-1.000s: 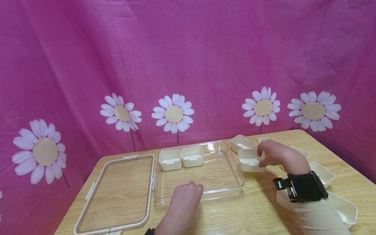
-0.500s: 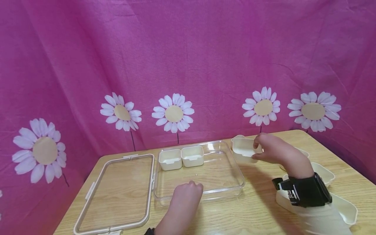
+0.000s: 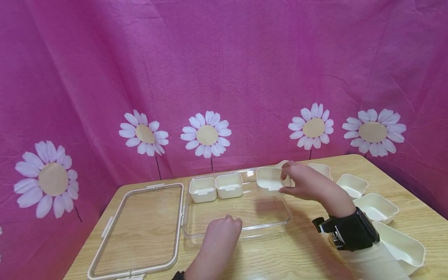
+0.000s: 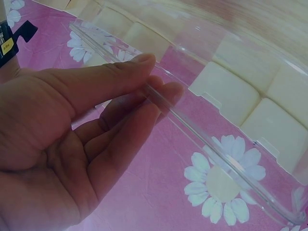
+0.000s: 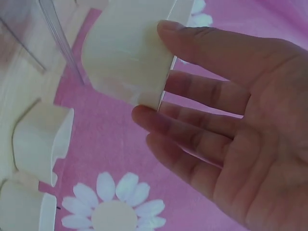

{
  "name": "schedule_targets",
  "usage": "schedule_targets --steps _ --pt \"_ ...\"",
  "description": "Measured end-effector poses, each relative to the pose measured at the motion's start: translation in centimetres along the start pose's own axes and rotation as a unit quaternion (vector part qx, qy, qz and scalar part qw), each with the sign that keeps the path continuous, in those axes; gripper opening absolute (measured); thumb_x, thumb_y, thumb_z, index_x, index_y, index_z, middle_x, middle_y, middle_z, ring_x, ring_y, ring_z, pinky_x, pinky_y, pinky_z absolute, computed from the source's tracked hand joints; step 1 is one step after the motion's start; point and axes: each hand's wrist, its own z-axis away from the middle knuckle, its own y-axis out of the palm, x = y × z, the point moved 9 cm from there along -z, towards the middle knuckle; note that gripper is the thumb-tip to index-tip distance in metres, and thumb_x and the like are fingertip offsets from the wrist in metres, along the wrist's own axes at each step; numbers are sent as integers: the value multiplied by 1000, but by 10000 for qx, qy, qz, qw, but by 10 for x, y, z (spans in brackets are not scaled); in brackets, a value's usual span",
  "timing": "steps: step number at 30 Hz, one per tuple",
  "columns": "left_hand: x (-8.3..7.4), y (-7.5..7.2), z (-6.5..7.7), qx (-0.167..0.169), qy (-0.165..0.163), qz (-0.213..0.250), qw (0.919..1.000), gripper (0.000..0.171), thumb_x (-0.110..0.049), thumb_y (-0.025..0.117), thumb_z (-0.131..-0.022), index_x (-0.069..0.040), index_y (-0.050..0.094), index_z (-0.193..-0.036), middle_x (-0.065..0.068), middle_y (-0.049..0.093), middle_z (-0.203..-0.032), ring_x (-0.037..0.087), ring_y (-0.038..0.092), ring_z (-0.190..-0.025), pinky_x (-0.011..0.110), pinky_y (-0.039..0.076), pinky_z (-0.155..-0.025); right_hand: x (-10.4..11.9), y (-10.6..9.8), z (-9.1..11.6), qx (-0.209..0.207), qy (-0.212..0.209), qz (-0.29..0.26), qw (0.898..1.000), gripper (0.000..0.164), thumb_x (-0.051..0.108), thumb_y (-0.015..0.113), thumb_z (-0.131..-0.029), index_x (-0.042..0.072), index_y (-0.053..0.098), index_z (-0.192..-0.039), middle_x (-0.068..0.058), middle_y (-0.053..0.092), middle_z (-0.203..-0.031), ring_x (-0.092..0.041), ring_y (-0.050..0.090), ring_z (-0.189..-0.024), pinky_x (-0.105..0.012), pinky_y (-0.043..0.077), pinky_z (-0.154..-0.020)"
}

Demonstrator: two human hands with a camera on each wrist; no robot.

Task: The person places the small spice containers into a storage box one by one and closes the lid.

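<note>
My right hand (image 3: 308, 182) pinches the rim of a cream rectangular cup (image 3: 268, 179), held over the right back part of a clear plastic box (image 3: 245, 228). In the right wrist view the thumb lies on one side of the cup (image 5: 130, 53) and fingers on the other. Two similar cups, a left one (image 3: 203, 190) and a right one (image 3: 229, 186), stand side by side in the box's back left corner. At the box's front edge is my left hand (image 3: 222, 237); the left wrist view shows its thumb and fingers pinching the clear rim (image 4: 202, 134).
A clear lid with a cream frame (image 3: 176, 233) lies left of the box. Along the right side of the wooden table (image 3: 266, 260) stand several cream cups, among them a large one (image 3: 402, 245) and a medium one (image 3: 378, 208). A pink flowered cloth (image 3: 245, 77) hangs behind.
My right hand has lifted the cream cup from the table right of the box and carried it left over the box. The left hand has stayed at the front rim.
</note>
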Motion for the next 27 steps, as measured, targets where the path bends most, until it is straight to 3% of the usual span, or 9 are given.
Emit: schedule_targets --steps 8,14,20,27 --pt "0 -1 -1 1 3 -14 10000 16 -3 77 -78 -12 66 -73 0 58 -63 10 56 -51 26 46 -44 13 18 -6 129 -251 219 9994 22 14 86 -77 4 68 -84 -7 63 -97 -22 60 -84 -39 54 -75" --pt "0 -1 -1 52 -2 -7 10000 16 -3 77 -79 -12 66 -73 1 58 -64 11 57 -52 27 47 -45 16 34 -8 260 -480 193 9983 21 10 86 -76 4 66 -81 -5 61 -90 -16 55 -76 -34 52 -71" --pt "0 1 -2 119 -34 31 9999 16 -3 77 -78 -13 66 -74 1 58 -64 11 57 -52 27 47 -46 13 48 -10 409 -503 511 9966 23 14 88 -73 9 66 -76 -2 61 -84 -15 53 -73 -33 49 -66" --pt "0 2 -1 147 -31 -32 9999 16 -3 77 -79 -13 65 -74 0 58 -65 11 57 -52 27 47 -46 12 58 -10 446 -533 933 9932 25 20 91 -70 13 66 -70 1 64 -77 -19 55 -75 -35 47 -71"
